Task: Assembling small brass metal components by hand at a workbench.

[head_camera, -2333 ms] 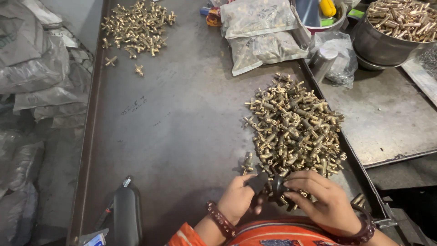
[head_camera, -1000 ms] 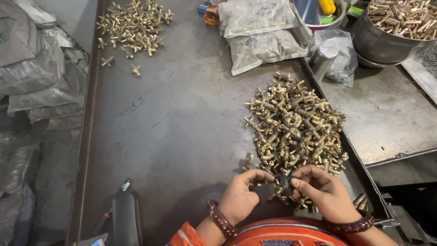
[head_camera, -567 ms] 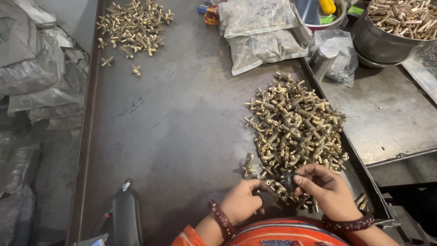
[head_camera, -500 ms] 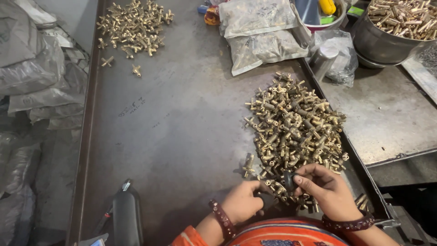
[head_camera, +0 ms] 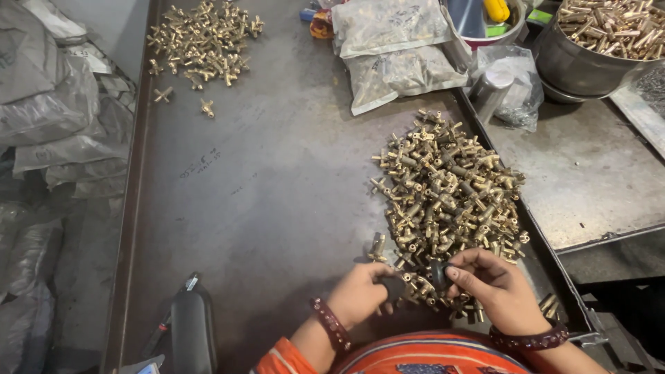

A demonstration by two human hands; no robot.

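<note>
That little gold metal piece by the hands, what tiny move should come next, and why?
Probably bring the two hands together so the pieces meet. The left hand pinches a small dark part, and the right hand holds another small dark piece at its fingertips, a short gap apart. They sit at the near edge of the big pile of brass T-shaped fittings on the grey metal table.

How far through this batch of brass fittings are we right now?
Looks done: a smaller pile of brass fittings lies at the far left of the metal tray. In hand: the left hand and right hand work a fitting with a dark part at the near edge. Left: the larger heap beside the hands, so most remains.
</note>
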